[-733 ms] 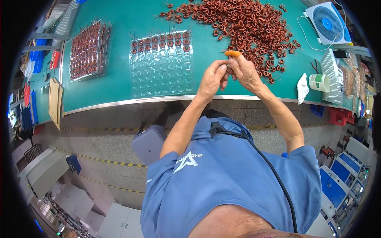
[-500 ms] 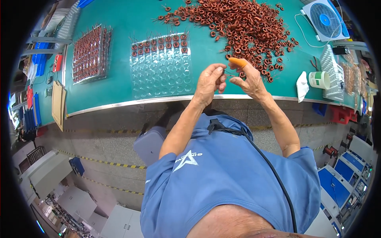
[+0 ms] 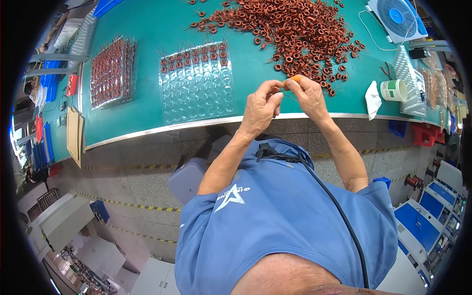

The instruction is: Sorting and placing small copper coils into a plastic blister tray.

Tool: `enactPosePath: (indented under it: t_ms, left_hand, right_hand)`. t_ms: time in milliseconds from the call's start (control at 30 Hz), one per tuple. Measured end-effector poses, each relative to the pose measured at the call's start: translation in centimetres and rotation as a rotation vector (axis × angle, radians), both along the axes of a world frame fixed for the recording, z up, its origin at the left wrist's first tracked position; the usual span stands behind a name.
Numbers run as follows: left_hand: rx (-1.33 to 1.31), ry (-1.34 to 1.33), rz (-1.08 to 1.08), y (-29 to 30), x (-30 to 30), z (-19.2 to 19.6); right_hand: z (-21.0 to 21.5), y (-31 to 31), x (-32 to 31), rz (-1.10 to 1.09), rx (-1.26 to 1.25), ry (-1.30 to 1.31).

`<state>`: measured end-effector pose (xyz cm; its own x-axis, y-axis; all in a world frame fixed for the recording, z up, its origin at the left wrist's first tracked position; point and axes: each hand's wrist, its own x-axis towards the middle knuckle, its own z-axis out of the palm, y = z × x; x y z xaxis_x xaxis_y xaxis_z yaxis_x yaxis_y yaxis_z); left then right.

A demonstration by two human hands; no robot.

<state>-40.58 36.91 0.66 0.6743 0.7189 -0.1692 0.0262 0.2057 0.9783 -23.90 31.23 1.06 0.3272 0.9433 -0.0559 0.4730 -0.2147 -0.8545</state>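
My left hand (image 3: 261, 109) is closed, thumb and index finger pinching a small copper-wound ring coil (image 3: 276, 90) that its fingers mostly hide. Close beside it, my right hand (image 3: 308, 96), with an orange finger cot (image 3: 296, 78) on one finger, pinches at the coil's thin wire leads. Both hands are just above the table's front edge. To their left lies a clear plastic blister tray (image 3: 196, 102); ring coils sit in its far rows, and its nearer pockets hold none. Beyond my hands spreads a large heap of similar coils (image 3: 300, 37).
Filled, stacked trays (image 3: 112, 73) stand at the left of the green table (image 3: 147, 110). At the right are a white tub (image 3: 394, 91), a crumpled white tissue (image 3: 372, 101), pliers (image 3: 387, 71) and a blue-and-white fan (image 3: 397, 19). Brown cardboard (image 3: 73, 135) overhangs the left front edge.
My right hand has come in to meet the left, its spread fingers now closed in a pinch. The view has shifted slightly; tray and heap are unchanged.
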Motion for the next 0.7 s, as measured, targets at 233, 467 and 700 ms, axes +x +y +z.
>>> enactPosePath:
  t_ms: [233,467,700]
  left_hand:
    - [0.46,0.139,0.24,-0.1,1.5,-2.4]
    - [-0.183,-0.359,0.023,-0.2,-0.5,-1.5]
    - [-0.332,-0.466,0.035,-0.4,-0.8,0.4]
  right_hand:
    - [1.8,-1.0,-3.1,0.202,0.518,-0.732]
    - [1.3,-0.8,-1.3,-0.022,0.339,-0.141]
    - [0.7,-0.7,-2.3,-0.153,0.128,0.54]
